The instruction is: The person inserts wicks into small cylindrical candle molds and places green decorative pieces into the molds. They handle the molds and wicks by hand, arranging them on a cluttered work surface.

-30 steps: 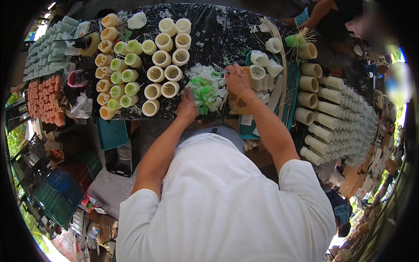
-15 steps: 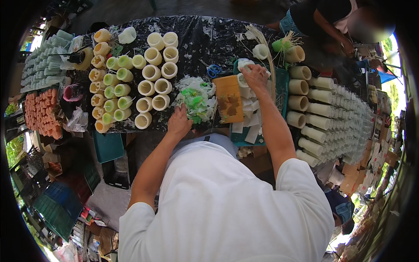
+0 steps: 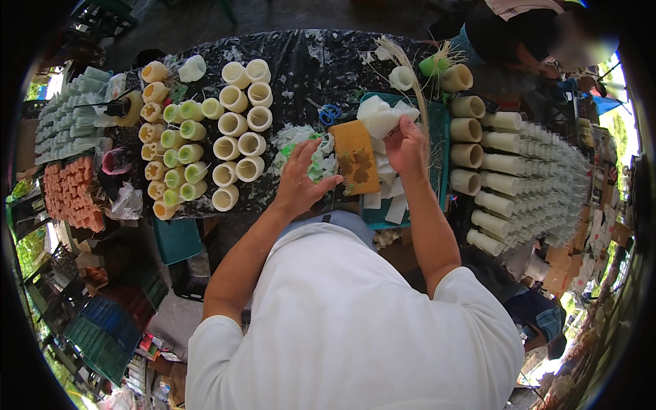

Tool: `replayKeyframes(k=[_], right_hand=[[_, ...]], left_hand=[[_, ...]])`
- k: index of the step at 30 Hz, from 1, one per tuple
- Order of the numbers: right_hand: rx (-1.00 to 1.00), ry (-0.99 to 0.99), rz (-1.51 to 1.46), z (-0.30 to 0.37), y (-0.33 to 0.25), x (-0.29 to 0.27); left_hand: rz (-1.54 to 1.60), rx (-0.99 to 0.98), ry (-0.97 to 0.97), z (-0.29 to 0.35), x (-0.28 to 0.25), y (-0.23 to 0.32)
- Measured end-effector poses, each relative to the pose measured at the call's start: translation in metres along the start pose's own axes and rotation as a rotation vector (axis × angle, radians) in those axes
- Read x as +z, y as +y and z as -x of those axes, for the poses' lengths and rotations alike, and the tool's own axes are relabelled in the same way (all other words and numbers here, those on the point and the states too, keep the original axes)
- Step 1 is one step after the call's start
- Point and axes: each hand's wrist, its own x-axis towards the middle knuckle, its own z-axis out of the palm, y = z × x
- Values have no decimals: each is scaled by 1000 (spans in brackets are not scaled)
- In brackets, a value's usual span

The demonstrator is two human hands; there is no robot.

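My right hand pinches a crumpled white waxy sheet above a green tray. Flat white strips lie in that tray below the hand. My left hand has its fingers spread over a heap of white and green wax-like scraps and holds nothing. Between the two hands rests a yellow-orange block or board with a brown stain. Blue-handled scissors lie just beyond it.
Rows of hollow cream candle shells and green candles stand to the left. Tan hollow cylinders and many pale candles line the right. Long straw-like strands lie behind the tray. A person is at the far right.
My right hand has drawn back toward me and lifted the white sheet from the tray area. My left hand has risen from the scraps' near edge, moved right and spread its fingers.
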Motion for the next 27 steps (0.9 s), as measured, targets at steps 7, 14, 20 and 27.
replayKeyframes(k=[7, 14, 20, 27], right_hand=[[395, -148, -300, 74, 65, 36], [-815, -424, 1363, 90, 45, 63], [-598, -581, 1887, 65, 75, -35], [-572, -964, 1411, 101, 92, 34]], left_hand=[[622, -141, -76, -29, 17, 28], [33, -50, 32, -11, 10, -2], [-16, -173, -110, 7, 16, -17], [16, -144, -113, 30, 27, -45]])
